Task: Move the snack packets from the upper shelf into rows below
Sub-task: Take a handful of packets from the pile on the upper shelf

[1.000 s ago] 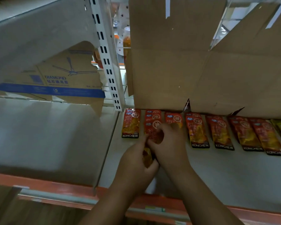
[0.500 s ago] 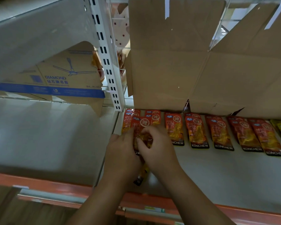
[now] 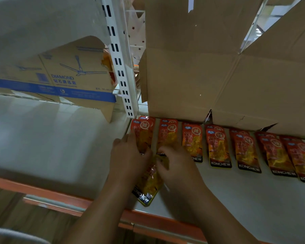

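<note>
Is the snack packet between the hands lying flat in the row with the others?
No. The packet is out of the row, nearer the shelf's front edge and tilted, with the left hand and right hand over its top.

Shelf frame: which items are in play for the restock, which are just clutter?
In play: row of red-orange KONCHEW snack packets; loose packet between left hand and right hand; white shelf.
Clutter: brown DIAMOND ceiling-fan carton; plain cardboard box; white slotted upright.

Both hands, left [image 3: 130,159] and right [image 3: 178,164], side by side, fingers curled.
</note>
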Tool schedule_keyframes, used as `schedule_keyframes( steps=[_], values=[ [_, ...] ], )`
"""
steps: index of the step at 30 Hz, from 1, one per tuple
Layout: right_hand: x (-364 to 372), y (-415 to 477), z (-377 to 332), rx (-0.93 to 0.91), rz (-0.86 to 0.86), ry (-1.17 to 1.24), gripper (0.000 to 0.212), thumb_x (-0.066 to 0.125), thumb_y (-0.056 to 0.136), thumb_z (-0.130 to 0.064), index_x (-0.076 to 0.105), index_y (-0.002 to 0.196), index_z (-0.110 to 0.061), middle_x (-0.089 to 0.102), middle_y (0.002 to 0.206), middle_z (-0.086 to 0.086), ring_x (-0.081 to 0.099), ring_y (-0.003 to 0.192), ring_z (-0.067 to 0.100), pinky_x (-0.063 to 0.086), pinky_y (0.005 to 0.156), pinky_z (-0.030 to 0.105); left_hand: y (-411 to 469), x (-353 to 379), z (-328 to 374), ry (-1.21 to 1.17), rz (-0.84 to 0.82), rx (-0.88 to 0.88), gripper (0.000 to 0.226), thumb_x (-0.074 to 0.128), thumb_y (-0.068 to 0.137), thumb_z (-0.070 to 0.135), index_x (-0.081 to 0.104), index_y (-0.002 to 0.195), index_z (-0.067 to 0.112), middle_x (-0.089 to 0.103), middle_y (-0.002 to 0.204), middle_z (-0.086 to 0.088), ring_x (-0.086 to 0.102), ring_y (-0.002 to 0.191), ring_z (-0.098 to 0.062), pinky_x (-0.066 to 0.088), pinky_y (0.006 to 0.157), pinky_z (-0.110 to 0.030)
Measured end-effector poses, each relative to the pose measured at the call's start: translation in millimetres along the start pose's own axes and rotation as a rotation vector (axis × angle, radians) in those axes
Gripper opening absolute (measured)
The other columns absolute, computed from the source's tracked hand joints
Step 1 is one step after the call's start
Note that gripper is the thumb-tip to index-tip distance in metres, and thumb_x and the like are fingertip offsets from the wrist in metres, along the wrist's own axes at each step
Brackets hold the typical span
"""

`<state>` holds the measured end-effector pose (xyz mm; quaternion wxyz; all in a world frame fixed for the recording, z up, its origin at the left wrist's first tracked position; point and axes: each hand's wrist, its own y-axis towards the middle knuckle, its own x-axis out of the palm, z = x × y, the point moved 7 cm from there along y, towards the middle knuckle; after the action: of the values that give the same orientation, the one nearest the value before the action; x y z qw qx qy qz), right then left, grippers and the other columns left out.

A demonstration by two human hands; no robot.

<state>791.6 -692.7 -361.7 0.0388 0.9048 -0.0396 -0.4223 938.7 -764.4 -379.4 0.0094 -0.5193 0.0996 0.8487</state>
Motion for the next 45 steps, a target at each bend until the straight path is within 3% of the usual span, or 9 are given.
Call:
schedule_keyframes(
  steps=[3,7,15,19,22,24,30,39,45],
  values=[
    [15.5,-18.7,-8.0,-0.082,-0.125,-0.101,0.025,0.053,0.096,-0.036,0.058,0.120,-0.031,0.050,0.116,-0.012,0.045,0.106,0.010,0.044,0.090,0.028,-2.7,6.1,-1.6,0.012,-0.003,-0.016,0.070,0.063,0.085,0.052,0.050,0.143,0.015,0.067,0.117,-0.006,0.059,0.095,-0.029,0.051,0.086,-0.041],
    [19.1,-30.5,-6.9,-0.141,-0.159,-0.224,0.041,0.046,0.094,-0.041,0.055,0.133,-0.032,0.053,0.126,-0.011,0.044,0.115,0.015,0.044,0.097,0.035,-6.4,10.4,-1.6,0.026,0.003,-0.021,0.065,0.066,0.087,0.046,0.054,0.141,0.013,0.067,0.118,-0.008,0.056,0.096,-0.029,0.048,0.083,-0.039],
    [15.6,-36.0,15.1,-0.141,-0.156,-0.197,0.038,0.057,0.087,-0.048,0.067,0.118,-0.029,0.058,0.129,-0.010,0.050,0.120,0.016,0.047,0.097,0.036,-11.1,12.8,1.5,0.036,0.105,0.028,0.033,0.066,0.086,0.041,0.059,0.110,0.019,0.062,0.093,0.003,0.043,0.076,-0.016,0.037,0.072,-0.033],
    [16.1,-36.8,17.5,-0.137,-0.135,-0.185,0.040,0.056,0.086,-0.049,0.066,0.119,-0.029,0.058,0.129,-0.010,0.050,0.118,0.017,0.048,0.093,0.039,-11.6,13.0,2.9,0.036,0.127,0.032,0.045,0.062,0.087,0.049,0.059,0.120,0.017,0.065,0.102,-0.001,0.046,0.081,-0.017,0.036,0.077,-0.032],
    [18.4,-36.4,19.2,-0.131,-0.147,-0.197,0.039,0.056,0.087,-0.050,0.064,0.120,-0.030,0.055,0.130,-0.012,0.048,0.120,0.016,0.046,0.095,0.039,-5.8,15.6,3.4,0.066,0.092,-0.045,0.074,0.061,0.087,0.064,0.050,0.143,0.017,0.060,0.128,-0.006,0.053,0.106,-0.028,0.044,0.090,-0.040],
    [19.6,-35.7,20.4,-0.127,-0.151,-0.200,0.039,0.056,0.087,-0.050,0.063,0.119,-0.031,0.055,0.129,-0.012,0.047,0.120,0.016,0.045,0.096,0.039,0.0,17.0,4.7,0.064,0.073,-0.077,0.081,0.057,0.088,0.070,0.045,0.149,0.017,0.058,0.132,-0.007,0.053,0.113,-0.031,0.045,0.095,-0.043],
    [19.9,-35.9,19.6,-0.132,-0.153,-0.194,0.038,0.058,0.087,-0.049,0.063,0.120,-0.032,0.055,0.130,-0.014,0.047,0.121,0.015,0.045,0.098,0.038,4.2,23.4,-1.2,0.020,0.059,-0.085,0.070,0.054,0.086,0.056,0.050,0.143,0.016,0.061,0.126,-0.007,0.053,0.110,-0.029,0.045,0.093,-0.043],
    [15.7,-35.3,20.8,-0.134,-0.098,-0.173,0.031,0.060,0.085,-0.040,0.068,0.112,-0.029,0.060,0.122,-0.012,0.052,0.115,0.015,0.048,0.092,0.038,2.0,24.3,-1.9,0.006,0.091,-0.089,0.067,0.056,0.087,0.058,0.057,0.137,0.013,0.064,0.124,-0.009,0.055,0.107,-0.031,0.047,0.090,-0.044],
    [9.8,-33.7,21.3,-0.141,-0.080,-0.152,0.025,0.059,0.081,-0.030,0.069,0.104,-0.027,0.060,0.116,-0.010,0.053,0.110,0.014,0.049,0.090,0.036,3.0,25.8,-6.2,0.003,0.090,-0.091,0.066,0.057,0.085,0.056,0.054,0.138,0.016,0.062,0.122,-0.005,0.056,0.106,-0.025,0.037,0.090,-0.032]
  ],
)
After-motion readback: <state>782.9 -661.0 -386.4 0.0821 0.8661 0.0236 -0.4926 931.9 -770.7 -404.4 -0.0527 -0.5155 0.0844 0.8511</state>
